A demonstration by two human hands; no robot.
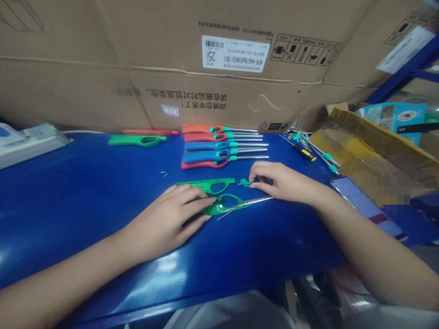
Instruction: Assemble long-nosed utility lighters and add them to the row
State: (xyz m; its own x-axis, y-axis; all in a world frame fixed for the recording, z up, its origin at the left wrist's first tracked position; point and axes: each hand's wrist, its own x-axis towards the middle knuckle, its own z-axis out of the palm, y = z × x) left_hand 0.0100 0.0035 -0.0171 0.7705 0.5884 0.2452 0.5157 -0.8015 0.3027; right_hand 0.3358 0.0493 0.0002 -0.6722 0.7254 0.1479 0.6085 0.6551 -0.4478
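On the blue table, my left hand (174,212) is closed around the handle end of an opened green lighter half (235,199), with a wire and a metal tube (259,200) running out to the right. Just behind it lies the other green shell half (209,185), beside my left fingers. My right hand (274,180) pinches a small teal plastic piece (244,183) between thumb and finger, to the right of the shell halves. Part of the lighter's handle is hidden under my left fingers.
Several assembled lighters (206,157) lie in a row behind my hands. A green handle (137,140) rests at the back left, small screws (163,173) nearer. Right are a screwdriver (304,152), metal tubes (324,155), a phone (366,205) and a yellow-taped box (363,146). A large carton (137,91) stands behind.
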